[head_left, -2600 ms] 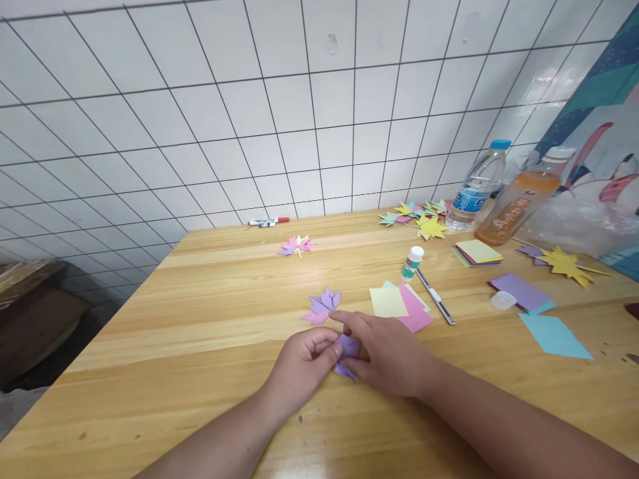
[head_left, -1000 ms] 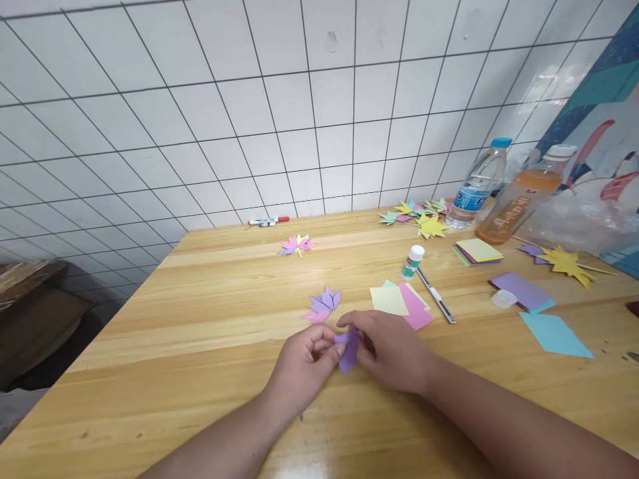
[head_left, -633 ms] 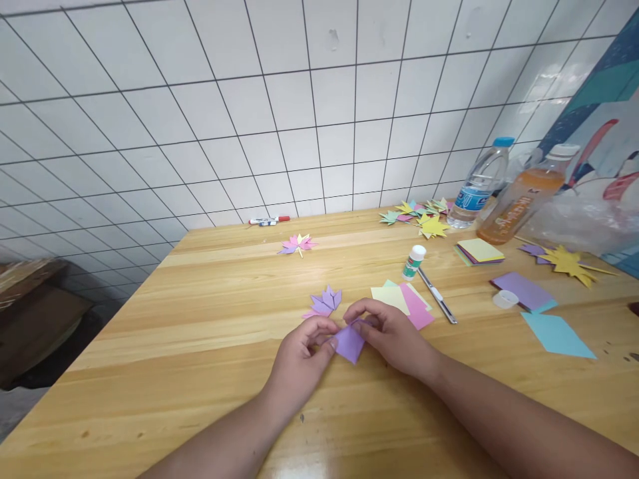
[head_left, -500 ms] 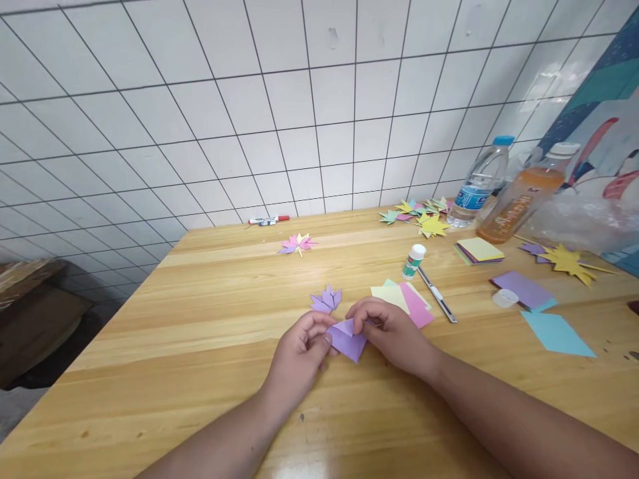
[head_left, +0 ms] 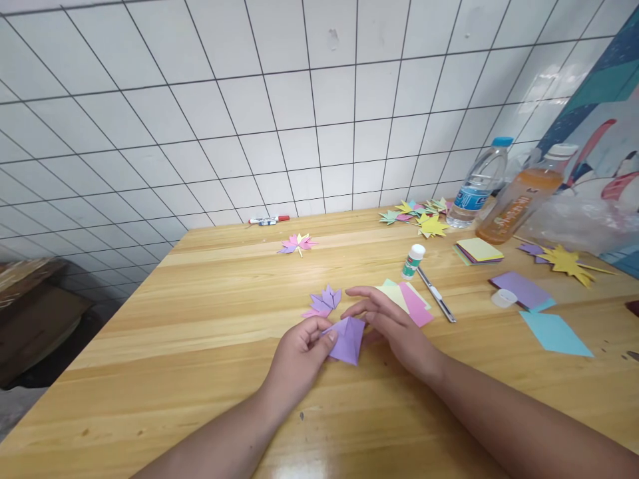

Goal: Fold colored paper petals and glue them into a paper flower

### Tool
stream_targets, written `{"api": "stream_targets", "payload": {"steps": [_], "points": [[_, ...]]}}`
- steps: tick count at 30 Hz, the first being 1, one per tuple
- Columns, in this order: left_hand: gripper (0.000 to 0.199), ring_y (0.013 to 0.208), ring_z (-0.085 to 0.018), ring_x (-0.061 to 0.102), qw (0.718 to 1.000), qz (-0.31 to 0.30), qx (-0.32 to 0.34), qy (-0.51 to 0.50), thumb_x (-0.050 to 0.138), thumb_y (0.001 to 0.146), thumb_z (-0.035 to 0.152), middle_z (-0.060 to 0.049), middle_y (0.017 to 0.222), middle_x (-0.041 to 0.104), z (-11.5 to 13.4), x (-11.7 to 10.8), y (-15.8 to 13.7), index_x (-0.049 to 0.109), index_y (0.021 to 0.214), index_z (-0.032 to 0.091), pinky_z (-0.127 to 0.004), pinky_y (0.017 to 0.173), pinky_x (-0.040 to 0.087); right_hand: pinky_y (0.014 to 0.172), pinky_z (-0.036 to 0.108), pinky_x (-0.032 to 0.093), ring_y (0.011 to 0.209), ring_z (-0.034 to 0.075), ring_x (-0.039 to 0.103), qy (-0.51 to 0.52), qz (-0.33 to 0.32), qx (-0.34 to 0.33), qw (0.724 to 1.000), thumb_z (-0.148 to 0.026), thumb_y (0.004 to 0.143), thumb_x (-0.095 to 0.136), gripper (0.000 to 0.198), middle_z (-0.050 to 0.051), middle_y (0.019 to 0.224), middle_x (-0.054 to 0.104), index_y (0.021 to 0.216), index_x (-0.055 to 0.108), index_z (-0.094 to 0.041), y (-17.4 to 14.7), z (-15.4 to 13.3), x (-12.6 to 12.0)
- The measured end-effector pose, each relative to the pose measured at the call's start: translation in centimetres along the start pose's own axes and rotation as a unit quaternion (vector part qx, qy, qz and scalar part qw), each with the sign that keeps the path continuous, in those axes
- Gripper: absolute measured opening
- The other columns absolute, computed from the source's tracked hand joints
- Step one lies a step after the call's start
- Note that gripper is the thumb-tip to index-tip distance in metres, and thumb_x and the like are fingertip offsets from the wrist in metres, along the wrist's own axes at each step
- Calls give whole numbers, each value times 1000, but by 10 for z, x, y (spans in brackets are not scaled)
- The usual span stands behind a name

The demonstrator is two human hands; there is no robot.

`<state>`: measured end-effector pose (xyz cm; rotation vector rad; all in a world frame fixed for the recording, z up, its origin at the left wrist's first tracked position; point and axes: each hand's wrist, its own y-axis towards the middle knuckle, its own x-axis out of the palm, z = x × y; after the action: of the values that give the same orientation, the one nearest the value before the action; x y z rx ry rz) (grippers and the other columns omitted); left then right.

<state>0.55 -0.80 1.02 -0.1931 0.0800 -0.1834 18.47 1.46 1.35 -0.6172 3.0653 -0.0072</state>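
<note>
A creased piece of purple origami paper [head_left: 348, 342] is pinched between the thumb and fingers of my left hand [head_left: 306, 352]. My right hand [head_left: 392, 326] is at the paper's right edge, its fingers stretched out and apart; whether a fingertip touches the paper behind I cannot tell. Just beyond my hands lies a folded purple and pink paper leaf [head_left: 325, 301]. Pale yellow and pink paper sheets [head_left: 415, 303] lie partly behind my right hand.
A glue stick [head_left: 413, 261] stands near a utility knife [head_left: 437, 295]. To the right are a stack of coloured paper [head_left: 479, 250], a blue sheet [head_left: 556, 332], a water bottle [head_left: 479, 183] and a leaning orange drink bottle [head_left: 522, 196]. Markers [head_left: 268, 220] lie by the tiled wall.
My right hand has let go of the paper's top and spread its fingers. The purple paper now shows a wider face, while my left hand stays in place holding it.
</note>
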Motion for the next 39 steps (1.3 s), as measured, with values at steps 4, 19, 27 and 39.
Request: {"api": "stream_targets", "payload": {"steps": [4,19,27,39], "points": [[29,51,-11,50,1000,14,0,-4,62,72,46,3,55,55,-2,-3,1,56,75,18,-19,43,36,62,26,47,70,13,59,47,-54,61,996,-26,80,51,24,3,91,64,102,59,-19,5,2,-1],[29,53,-12,51,999,-3,38,-21,50,82,41,-1,62,59,-7,-5,-2,62,78,16,-21,48,40,56,24,42,58,12,53,-42,-35,57,997,-43,76,62,27,-2,63,56,71,55,-17,7,9,4],[18,75,-16,61,996,-68,56,-15,62,72,19,-3,79,68,-6,-2,-1,62,90,16,-25,69,45,54,22,39,60,11,52,-141,-4,3,990,-38,84,52,20,-2,66,57,76,54,-19,7,11,0],[17,68,-15,59,997,-53,41,31,64,76,33,-4,75,67,-9,-1,0,61,79,16,-23,62,42,50,19,37,54,9,50,-177,-24,-40,983,-28,81,55,13,-2,62,57,75,59,-18,3,6,4]]}}
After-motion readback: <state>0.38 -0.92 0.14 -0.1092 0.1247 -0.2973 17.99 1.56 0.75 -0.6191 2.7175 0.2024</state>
